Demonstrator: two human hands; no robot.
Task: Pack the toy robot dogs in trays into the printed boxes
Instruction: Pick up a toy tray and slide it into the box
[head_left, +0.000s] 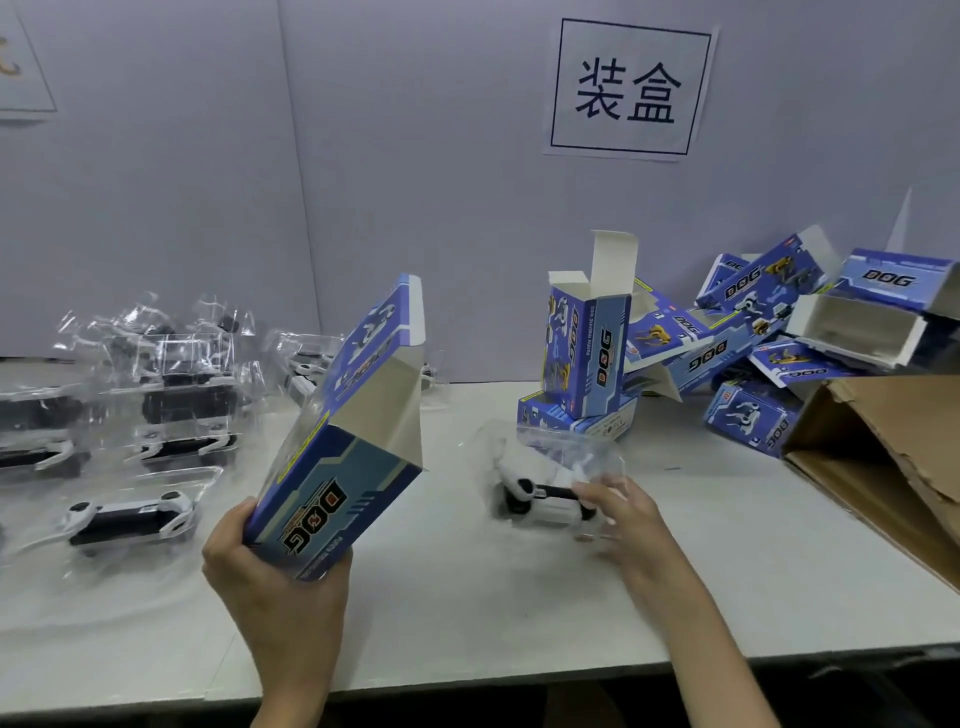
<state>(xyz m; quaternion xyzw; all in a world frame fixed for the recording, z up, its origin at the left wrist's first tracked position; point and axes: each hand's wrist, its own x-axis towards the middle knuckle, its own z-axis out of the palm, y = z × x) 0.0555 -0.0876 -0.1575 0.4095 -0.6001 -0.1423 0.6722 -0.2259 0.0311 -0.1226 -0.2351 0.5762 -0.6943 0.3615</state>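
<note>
1. At the far left, spare clear trays with dogs (130, 514) lie on the bench (467, 623), well apart from both hands.
2. The left grip (275, 587) is closed round the lower corner of the printed box (337, 467). It holds the box tilted above the bench, with the open mouth facing up and away and the end flap (410, 312) standing clear.
3. To do this step well, I judge the box should swing its mouth rightward, with the side flaps spread so that no edge snags.
4. The trayed dog (545, 493) lies on the bench to the right of the box, apart from it and lower than its mouth.
5. The right grip (623, 519) curls its fingers over the near right end of that tray. Blur hides how firm the pinch is, but it appears to grasp the plastic rim and not the toy.
6. The thin tray will probably flex, so it seems wise to lift it level, lead with a short end and slide it straight in.
7. At the far right, a heap of printed boxes (753, 322) leans against the wall beside a brown carton (883, 457), near the right grip but not touching it.
</note>
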